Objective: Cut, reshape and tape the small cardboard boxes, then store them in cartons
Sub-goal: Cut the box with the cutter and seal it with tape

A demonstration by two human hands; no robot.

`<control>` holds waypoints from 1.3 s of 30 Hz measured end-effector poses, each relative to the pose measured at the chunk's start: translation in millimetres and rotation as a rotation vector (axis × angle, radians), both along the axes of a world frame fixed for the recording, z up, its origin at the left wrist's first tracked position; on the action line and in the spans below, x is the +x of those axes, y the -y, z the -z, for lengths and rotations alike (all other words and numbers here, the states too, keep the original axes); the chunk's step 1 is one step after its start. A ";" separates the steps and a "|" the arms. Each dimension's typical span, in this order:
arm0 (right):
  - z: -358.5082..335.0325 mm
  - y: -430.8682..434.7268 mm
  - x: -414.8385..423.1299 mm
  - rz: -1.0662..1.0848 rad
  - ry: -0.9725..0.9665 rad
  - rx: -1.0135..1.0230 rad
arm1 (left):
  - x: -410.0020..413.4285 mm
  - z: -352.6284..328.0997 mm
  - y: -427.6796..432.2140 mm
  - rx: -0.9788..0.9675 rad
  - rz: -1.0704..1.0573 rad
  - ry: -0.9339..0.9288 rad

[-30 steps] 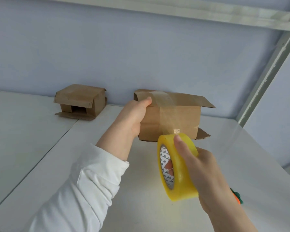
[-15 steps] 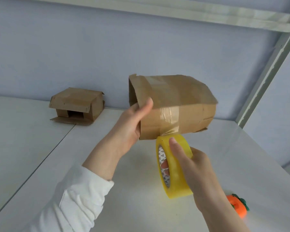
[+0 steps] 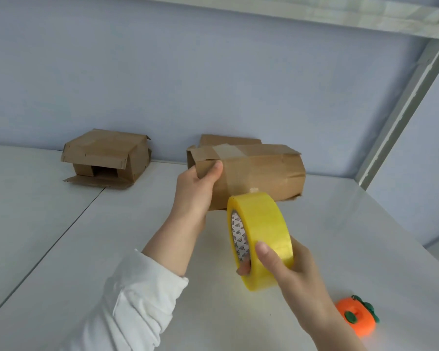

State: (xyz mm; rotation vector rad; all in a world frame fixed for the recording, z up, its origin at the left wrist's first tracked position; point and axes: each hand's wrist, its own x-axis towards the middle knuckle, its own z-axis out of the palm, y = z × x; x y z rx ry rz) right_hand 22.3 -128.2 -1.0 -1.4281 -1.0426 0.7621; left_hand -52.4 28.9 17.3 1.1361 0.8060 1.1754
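Observation:
My left hand (image 3: 197, 188) grips the left end of a small brown cardboard box (image 3: 261, 177) near the back wall, thumb on its front face. Clear tape runs over the box's top and down its front. My right hand (image 3: 293, 272) holds a yellow tape roll (image 3: 260, 236) just in front of the box, thumb on the outer face and fingers through the core. A strip of tape still joins the roll to the box. A second small cardboard box (image 3: 107, 157) with loose flaps sits at the back left.
An orange fruit-shaped object with green parts (image 3: 357, 316) lies on the white table (image 3: 86, 249) at the right. A seam splits the tabletop at the left. A metal shelf post (image 3: 403, 105) rises at the right, a shelf overhead.
The box was tipped up and has come back down onto the table. The tape roll has pulled toward me, away from the box. My thumb now sits lower on the roll.

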 end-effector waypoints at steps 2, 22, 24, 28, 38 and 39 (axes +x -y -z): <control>3.5 -2.8 -6.5 0.089 -0.044 0.011 | 4.8 -5.2 -2.0 -0.092 -0.003 0.038; -8.9 1.0 -10.7 0.089 -0.262 -0.141 | 2.6 -0.6 -14.8 0.103 0.031 -0.163; -7.3 2.7 -12.9 0.094 -0.256 -0.116 | 2.5 6.2 -10.8 0.227 -0.058 -0.216; -3.9 7.6 -20.5 0.133 -0.261 -0.033 | 1.8 17.7 -2.3 0.480 -0.185 -0.295; 10.7 8.7 -16.6 0.074 -0.205 0.001 | 5.1 32.7 -2.3 0.455 -0.221 -0.334; 14.5 8.6 -17.2 0.053 -0.190 0.004 | 6.1 32.6 -3.6 0.440 -0.215 -0.334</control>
